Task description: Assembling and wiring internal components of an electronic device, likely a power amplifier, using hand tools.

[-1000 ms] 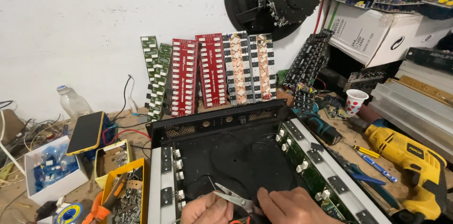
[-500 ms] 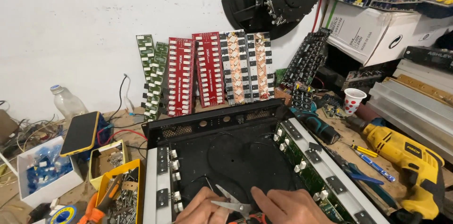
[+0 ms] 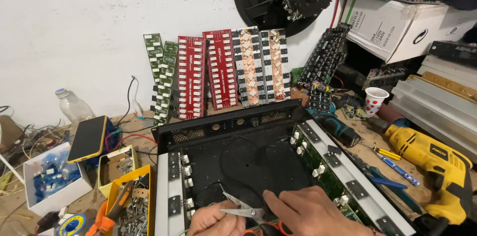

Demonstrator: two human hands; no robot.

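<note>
At 6 o'clock inside the open amplifier chassis point(image 3: 248, 166), the left hand point(image 3: 214, 221) grips open scissors point(image 3: 243, 209); the right hand point(image 3: 310, 213) rests flat, holding nothing. Blades should stay clear of the black wires point(image 3: 233, 154).

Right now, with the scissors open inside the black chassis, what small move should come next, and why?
Probably close the scissors on the thin black wire. The blades stand open, tips pointing up-left near the wire looping over the chassis floor; the left hand steadies at the blades and the right hand lies beside them. Whether the wire sits between the blades is unclear.
</note>
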